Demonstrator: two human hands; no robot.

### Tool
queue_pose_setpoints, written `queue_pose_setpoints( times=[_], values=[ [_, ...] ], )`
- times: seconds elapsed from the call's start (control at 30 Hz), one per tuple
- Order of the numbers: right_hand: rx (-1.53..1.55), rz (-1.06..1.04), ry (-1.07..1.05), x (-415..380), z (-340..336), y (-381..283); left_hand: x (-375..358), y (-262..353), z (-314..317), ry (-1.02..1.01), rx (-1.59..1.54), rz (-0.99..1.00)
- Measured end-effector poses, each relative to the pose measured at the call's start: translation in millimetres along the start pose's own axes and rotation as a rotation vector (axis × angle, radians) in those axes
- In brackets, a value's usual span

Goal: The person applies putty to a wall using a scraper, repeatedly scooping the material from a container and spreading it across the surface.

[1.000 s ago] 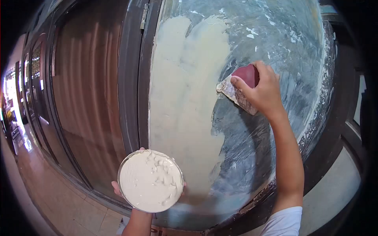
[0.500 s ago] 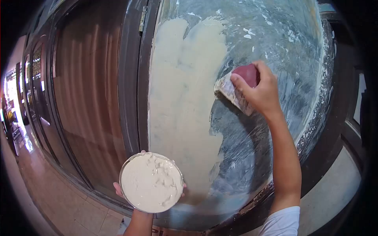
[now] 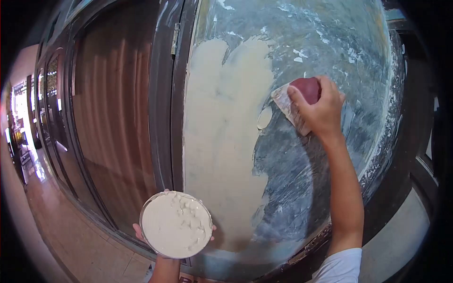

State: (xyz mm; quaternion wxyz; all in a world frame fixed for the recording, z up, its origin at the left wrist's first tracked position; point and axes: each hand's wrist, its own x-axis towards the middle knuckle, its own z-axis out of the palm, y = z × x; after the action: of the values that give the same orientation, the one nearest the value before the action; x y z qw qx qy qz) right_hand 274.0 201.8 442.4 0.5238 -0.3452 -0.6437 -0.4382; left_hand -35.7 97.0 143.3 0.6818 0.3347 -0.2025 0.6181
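My right hand (image 3: 324, 112) is closed around the dark red grip of a wide putty scraper (image 3: 291, 109). Its pale, putty-smeared blade is tilted against or very close to the grey wall panel (image 3: 295, 188); contact is hard to tell. Just left of the blade, a small oval dab of putty (image 3: 264, 118) sits at the edge of the cream putty layer (image 3: 222, 141). Low in view, my left hand (image 3: 138, 231) supports a round tub of cream putty (image 3: 175, 225) from beneath, fingers showing at both sides. The putty's surface is lumpy on its right half.
A dark door frame with a hinge (image 3: 175, 38) borders the panel on the left. Beyond it, a brown curtain (image 3: 113, 118) hangs behind glass. Tiled floor (image 3: 71, 226) runs along the lower left. Dark wooden framing (image 3: 406, 122) edges the panel at right.
My right hand has drawn the scraper slightly right, away from the putty edge, exposing an oval dab there. The view has shifted a little, and the tub sits slightly lower and further left.
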Motion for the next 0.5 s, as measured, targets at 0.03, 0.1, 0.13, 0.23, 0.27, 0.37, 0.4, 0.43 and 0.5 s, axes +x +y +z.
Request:
queue_pose_setpoints(
  times=[0.03,0.1,0.13,0.23,0.27,0.37,0.4,0.43,0.5],
  values=[
    [0.034,0.104,0.029,6,-1,2,0,-1,7,0.021,-0.027,0.014],
    [0.032,-0.005,-0.007,-7,-2,-5,-5,4,6,0.02,0.002,0.022],
    [0.024,-0.117,-0.049,-17,-3,-12,-7,7,5,0.021,0.023,0.03],
    [-0.035,-0.133,-0.049,-12,3,-14,-9,11,8,0.009,0.105,0.024],
    [-0.068,-0.052,-0.03,-6,3,-8,-9,9,13,0.015,0.107,0.024],
    [0.024,0.026,0.021,5,2,-2,-10,2,23,0.144,-0.017,0.125],
    [0.059,-0.028,0.033,5,2,-3,-11,3,22,0.14,0.016,0.123],
    [0.052,-0.083,-0.071,-7,1,-14,-12,5,21,0.136,0.048,0.121],
    [-0.02,-0.133,-0.167,-17,0,-23,-13,12,10,0.056,0.058,0.071]
  ],
)
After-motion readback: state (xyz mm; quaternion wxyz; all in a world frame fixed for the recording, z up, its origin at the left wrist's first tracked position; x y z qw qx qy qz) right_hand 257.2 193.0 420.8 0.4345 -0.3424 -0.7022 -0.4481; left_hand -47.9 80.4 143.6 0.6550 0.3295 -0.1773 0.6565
